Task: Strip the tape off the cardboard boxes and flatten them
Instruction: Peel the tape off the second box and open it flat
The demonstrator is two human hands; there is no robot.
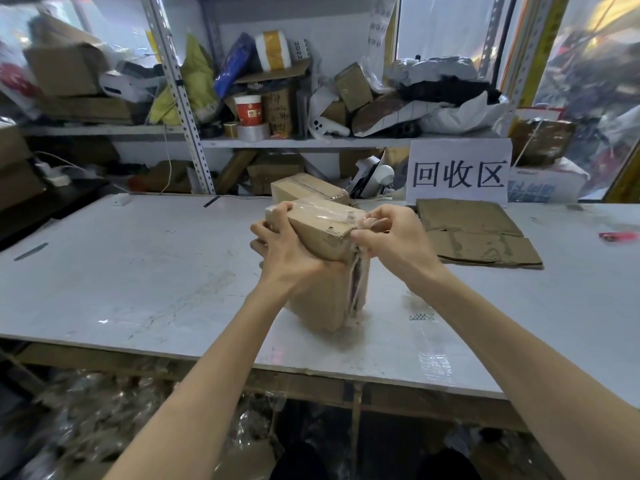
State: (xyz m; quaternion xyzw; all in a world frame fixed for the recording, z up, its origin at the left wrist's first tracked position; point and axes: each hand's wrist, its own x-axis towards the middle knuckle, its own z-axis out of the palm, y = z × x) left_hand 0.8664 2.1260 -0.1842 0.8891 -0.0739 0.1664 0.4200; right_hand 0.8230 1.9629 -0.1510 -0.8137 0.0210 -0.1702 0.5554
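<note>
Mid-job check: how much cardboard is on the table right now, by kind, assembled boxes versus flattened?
Assembled cardboard boxes: 2 (held box, gripped by the left hand while the right hand pinches its clear tape; rear box behind it)
Flattened cardboard stack: 1, sheet count unclear
Total: 3

You see two hands, the left hand [277, 252] and the right hand [386, 237], and two taped cardboard boxes on one white table [138, 271]: the held box [325, 241] and the rear box [308, 188]. Also counted: one peeling strip of clear tape [359, 289], one pile of flattened cardboard [474, 233], one paper sign [459, 173] and one red object [620, 236].
</note>
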